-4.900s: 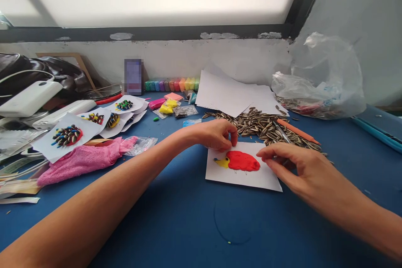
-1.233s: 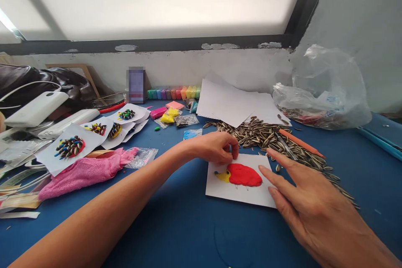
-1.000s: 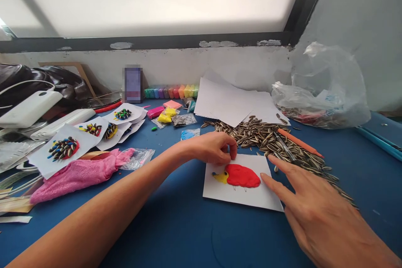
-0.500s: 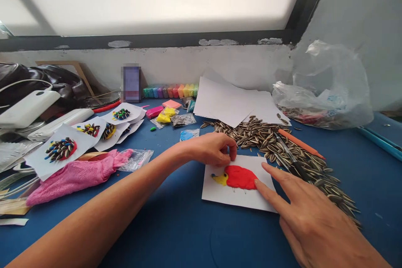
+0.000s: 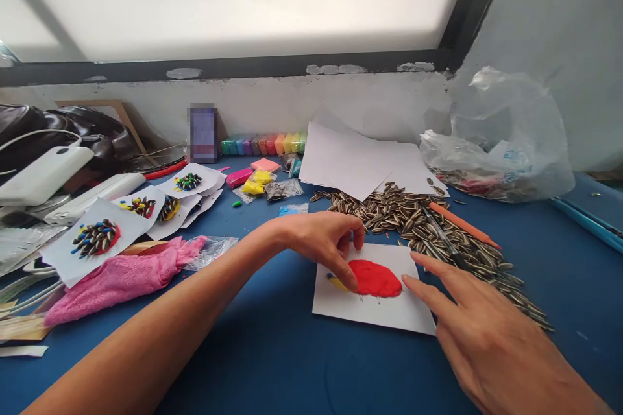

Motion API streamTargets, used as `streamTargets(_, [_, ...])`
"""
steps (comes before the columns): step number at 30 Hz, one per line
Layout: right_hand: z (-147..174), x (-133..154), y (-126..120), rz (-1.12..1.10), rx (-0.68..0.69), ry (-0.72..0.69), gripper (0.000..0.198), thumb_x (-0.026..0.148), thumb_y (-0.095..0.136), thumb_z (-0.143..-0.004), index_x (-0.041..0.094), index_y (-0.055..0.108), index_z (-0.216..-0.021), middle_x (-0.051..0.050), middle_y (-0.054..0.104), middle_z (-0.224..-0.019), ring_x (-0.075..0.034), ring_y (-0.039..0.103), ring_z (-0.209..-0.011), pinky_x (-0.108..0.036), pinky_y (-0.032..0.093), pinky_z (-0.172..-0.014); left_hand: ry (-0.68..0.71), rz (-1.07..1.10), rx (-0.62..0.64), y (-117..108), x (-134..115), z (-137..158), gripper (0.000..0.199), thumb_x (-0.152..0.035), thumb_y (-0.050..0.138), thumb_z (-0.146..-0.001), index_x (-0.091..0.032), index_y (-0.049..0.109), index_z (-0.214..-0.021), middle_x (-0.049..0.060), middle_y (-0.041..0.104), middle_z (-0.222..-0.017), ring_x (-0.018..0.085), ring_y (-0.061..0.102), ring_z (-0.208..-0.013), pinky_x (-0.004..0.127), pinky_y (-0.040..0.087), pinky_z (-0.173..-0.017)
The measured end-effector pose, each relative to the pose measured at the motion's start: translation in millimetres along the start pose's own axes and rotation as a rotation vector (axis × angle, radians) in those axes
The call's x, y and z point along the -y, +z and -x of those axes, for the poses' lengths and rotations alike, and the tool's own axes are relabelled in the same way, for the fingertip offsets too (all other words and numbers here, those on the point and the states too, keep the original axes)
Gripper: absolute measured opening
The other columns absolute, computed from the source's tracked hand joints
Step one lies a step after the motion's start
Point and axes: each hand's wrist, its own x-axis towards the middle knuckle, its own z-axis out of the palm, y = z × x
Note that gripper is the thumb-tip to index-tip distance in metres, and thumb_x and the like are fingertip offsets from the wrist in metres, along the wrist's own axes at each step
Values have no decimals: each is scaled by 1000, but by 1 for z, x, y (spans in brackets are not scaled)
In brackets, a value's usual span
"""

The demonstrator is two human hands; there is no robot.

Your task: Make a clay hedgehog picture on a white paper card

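Note:
On the desk in front of me lies a white card [image 5: 331, 305] bearing a flat red clay shape [image 5: 376, 279] with a yellow clay snout [image 5: 337, 281] and small drawn legs. My left hand [image 5: 324, 240] arches over the card's upper left, thumb at the red clay's left edge and fingers curled apart near the top edge; the thumb hides part of the snout. From the right, my right hand [image 5: 481, 324] reaches in with fingers stretched and spread, index and thumb tips over the card's right side. Neither hand holds anything.
Sunflower seeds [image 5: 389, 207] are heaped behind the card, with an orange pen [image 5: 467, 225] on them. White paper sheets [image 5: 345, 159] and a plastic bag [image 5: 506, 155] lie behind. Left are seed-covered clay cards [image 5: 97, 237], a pink cloth [image 5: 117, 279] and clay packets [image 5: 257, 180].
My left thumb has come down onto the red clay's left edge. My right fingertip has drawn back slightly from the clay's right end.

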Motion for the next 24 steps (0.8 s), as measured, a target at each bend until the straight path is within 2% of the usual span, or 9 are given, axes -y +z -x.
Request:
streamTargets(3, [-1, 0, 0, -11, 2, -5, 45, 5, 38, -86, 18, 74, -108, -16, 71, -116, -27, 72, -98, -41, 62, -72, -31, -136, -20, 4, -6, 2, 62, -50, 80, -58, -22, 51, -105, -1, 61, -89, 15, 56, -74, 24, 39, -58])
streamTargets(7, [0, -1, 2, -11, 7, -9, 48, 3, 38, -84, 19, 73, -113, -16, 71, -117, -26, 72, -98, -39, 62, -73, -76, -277, -52, 10, -14, 1, 69, -56, 78, -58, -23, 50, -111, 1, 62, -93, 18, 56, -78, 26, 37, -60])
streamTargets(14, [1, -1, 4, 34, 47, -42, 50, 2, 40, -83, 20, 71, -117, -17, 69, -121, -27, 71, -101, -39, 62, -74, -79, -291, -37, 11, -15, 0, 71, -57, 76, -59, -25, 49, -117, 3, 62, -101, 20, 58, -84, 27, 37, -62])
streamTargets(24, [0, 1, 1, 64, 5, -93, 51, 1, 40, -80, 17, 73, -115, -22, 68, -120, -29, 71, -99, -40, 61, -70, -79, -283, -31, 10, -14, 1, 70, -56, 76, -60, -24, 49, -116, 2, 62, -99, 19, 57, -82, 27, 38, -60])
